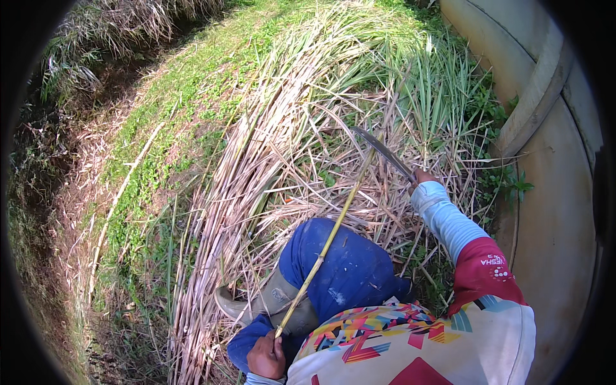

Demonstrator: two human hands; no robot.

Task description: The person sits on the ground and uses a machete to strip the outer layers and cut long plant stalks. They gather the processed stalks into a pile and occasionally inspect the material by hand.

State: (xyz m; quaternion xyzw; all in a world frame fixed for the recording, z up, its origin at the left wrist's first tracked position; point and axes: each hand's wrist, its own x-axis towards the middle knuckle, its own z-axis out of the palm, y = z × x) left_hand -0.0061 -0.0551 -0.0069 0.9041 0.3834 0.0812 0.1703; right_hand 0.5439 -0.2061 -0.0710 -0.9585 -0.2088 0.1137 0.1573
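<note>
My left hand [267,357] is closed round the near end of a long yellow-green cane stalk [323,255]. The stalk slants up and away across my bent knee in blue trousers [340,263], its far end reaching the leafy litter. My right hand [425,179] is closed on the handle of a curved sickle [385,153]; the handle itself is mostly hidden by my fingers. The dark blade points up and left, close to the far part of the stalk; whether it touches, I cannot tell.
A big bundle of cut stalks [221,205] lies along my left, with dry leaves [308,186] and green leaf tops [443,102] beyond. A grey rubber boot [273,298] is under my knee. At right stands a beige wall [555,212] with a thick rib; a single pole [125,186] lies far left.
</note>
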